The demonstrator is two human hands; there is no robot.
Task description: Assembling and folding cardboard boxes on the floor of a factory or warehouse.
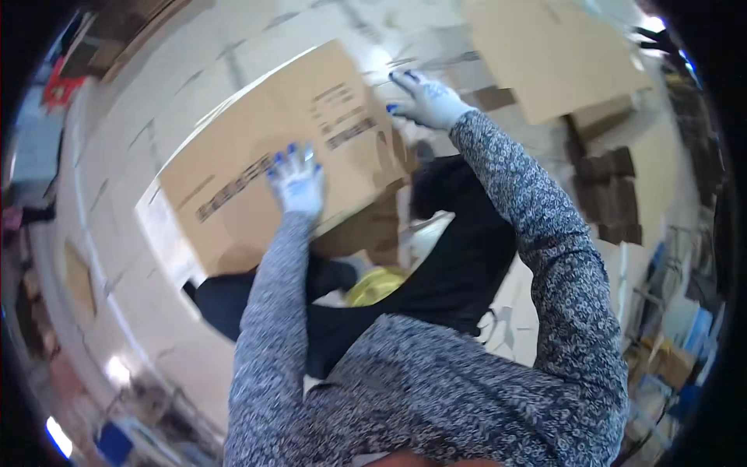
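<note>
A large brown cardboard box (241, 148) with dark printing lies in front of me, between my legs and the far floor. My left hand (297, 183), in a white glove with blue fingertips, rests on its printed face with the fingers spread. My right hand (428, 100), gloved the same way, is just past the right end of the box. Its fingers are stretched out, and nothing shows in them. Whether it touches the box edge I cannot tell. Below the near edge, a brown cardboard part (369, 233) sits in shadow.
A yellow bundle (375, 286) lies between my legs. Flat cardboard sheets (556, 54) lie at the far right, with brown stacked pieces (611, 194) nearer me. A red object (61, 87) stands far left, and mixed boxes (669, 364) crowd the right rim. Pale floor (124, 226) runs along the left.
</note>
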